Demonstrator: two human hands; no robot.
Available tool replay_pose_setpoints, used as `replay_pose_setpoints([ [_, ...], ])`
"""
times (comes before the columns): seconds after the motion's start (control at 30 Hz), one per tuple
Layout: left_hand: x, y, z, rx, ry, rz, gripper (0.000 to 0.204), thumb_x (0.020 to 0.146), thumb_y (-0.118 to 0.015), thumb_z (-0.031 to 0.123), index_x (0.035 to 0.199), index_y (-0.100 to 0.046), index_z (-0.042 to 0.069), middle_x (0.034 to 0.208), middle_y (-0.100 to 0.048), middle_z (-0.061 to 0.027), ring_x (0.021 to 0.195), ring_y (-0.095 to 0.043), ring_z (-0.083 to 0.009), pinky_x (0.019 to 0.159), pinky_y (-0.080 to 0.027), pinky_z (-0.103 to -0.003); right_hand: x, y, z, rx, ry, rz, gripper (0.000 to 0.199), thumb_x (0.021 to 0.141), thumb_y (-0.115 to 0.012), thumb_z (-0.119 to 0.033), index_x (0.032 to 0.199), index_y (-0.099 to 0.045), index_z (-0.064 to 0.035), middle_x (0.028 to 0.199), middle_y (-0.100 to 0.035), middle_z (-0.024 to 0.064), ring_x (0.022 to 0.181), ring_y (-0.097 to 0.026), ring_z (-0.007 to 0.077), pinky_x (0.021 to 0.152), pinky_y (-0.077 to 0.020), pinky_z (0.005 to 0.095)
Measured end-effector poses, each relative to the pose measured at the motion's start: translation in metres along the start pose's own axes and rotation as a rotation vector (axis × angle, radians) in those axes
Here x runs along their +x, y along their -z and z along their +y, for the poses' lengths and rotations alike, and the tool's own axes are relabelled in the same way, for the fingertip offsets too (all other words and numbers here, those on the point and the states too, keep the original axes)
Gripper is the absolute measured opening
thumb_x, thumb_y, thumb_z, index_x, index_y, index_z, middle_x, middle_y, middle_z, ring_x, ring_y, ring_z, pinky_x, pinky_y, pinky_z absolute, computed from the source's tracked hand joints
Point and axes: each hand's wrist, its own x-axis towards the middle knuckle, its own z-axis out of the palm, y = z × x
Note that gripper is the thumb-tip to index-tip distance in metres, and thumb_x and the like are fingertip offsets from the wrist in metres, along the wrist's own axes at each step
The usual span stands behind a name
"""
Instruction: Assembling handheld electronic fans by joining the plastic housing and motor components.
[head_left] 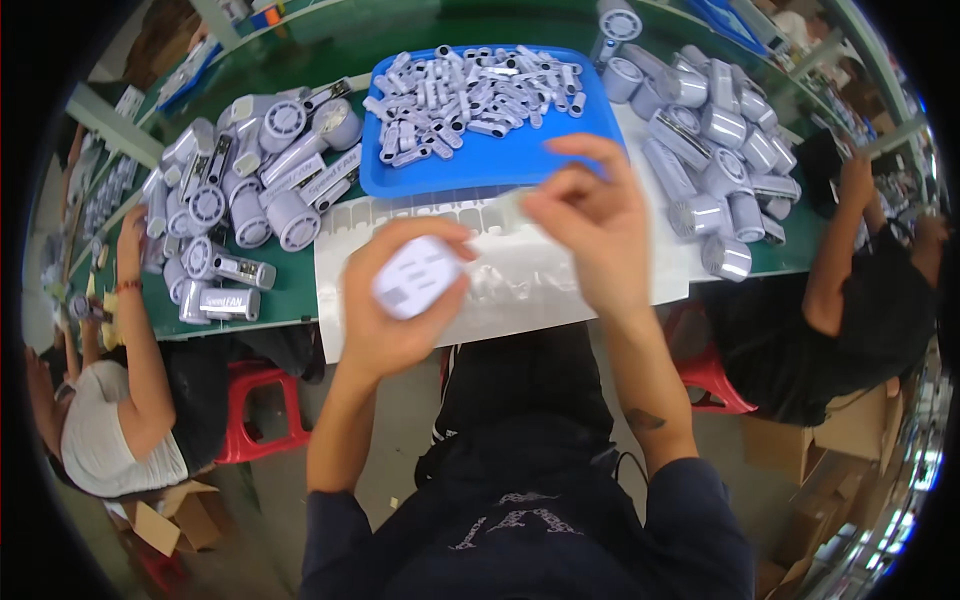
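Just left hand (pixel 395 300) near sheet edge (pixel 330 300)

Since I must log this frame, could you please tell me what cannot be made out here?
Head view only:
- Fan part in the left hand: underside hidden by the palm.
- Clear film at the right hand: blurred; the grip is unclear.
- Small parts in the blue tray: too small to identify.
- Sheet: partly covered by both hands.

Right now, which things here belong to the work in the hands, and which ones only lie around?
In hand:
- left hand holding a white fan part
- right hand pinching a clear film piece
- white sticker sheet under the hands

Lying about:
- blue tray of small grey parts
- fan piles, left and right
- red stool
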Motion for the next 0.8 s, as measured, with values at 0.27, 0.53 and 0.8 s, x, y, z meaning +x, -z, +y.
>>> replay_pose_setpoints([
  [0.27, 0.030, -0.057, -0.048, 0.033, -0.155, -0.149, 0.025, 0.063, -0.071, 0.002, 0.087, -0.062, 0.004, 0.076, -0.061, -0.0097, 0.068, -0.061, -0.0241, 0.062, -0.046, -0.030, -0.033, 0.019, -0.007, -0.113, 0.096, -0.005, 0.028, 0.081, -0.067, 0.006, 0.107, -0.057, 0.0019, 0.095, -0.063, 0.0087, 0.091, -0.059, 0.0132, 0.084, -0.0455, 0.0272],
  [0.53, 0.032, -0.055, -0.057, -0.014, -0.192, -0.197, 0.025, 0.061, -0.074, 0.007, 0.083, -0.061, 0.004, 0.073, -0.062, -0.0069, 0.061, -0.060, -0.0186, 0.056, -0.045, -0.027, -0.032, 0.024, -0.002, -0.130, 0.073, -0.054, 0.028, 0.079, -0.067, 0.008, 0.106, -0.057, 0.0036, 0.098, -0.063, 0.0111, 0.094, -0.060, 0.0147, 0.090, -0.0445, 0.0304],
  [0.8, 0.033, -0.054, -0.056, 0.032, -0.260, -0.215, 0.026, 0.058, -0.074, 0.012, 0.077, -0.058, 0.004, 0.063, -0.054, -0.0076, 0.051, -0.051, -0.0219, 0.049, -0.039, -0.029, -0.031, 0.022, -0.004, -0.175, 0.075, -0.120, 0.032, 0.077, -0.067, 0.010, 0.107, -0.057, 0.0052, 0.102, -0.063, 0.0130, 0.094, -0.060, 0.0151, 0.095, -0.0430, 0.0342],
])
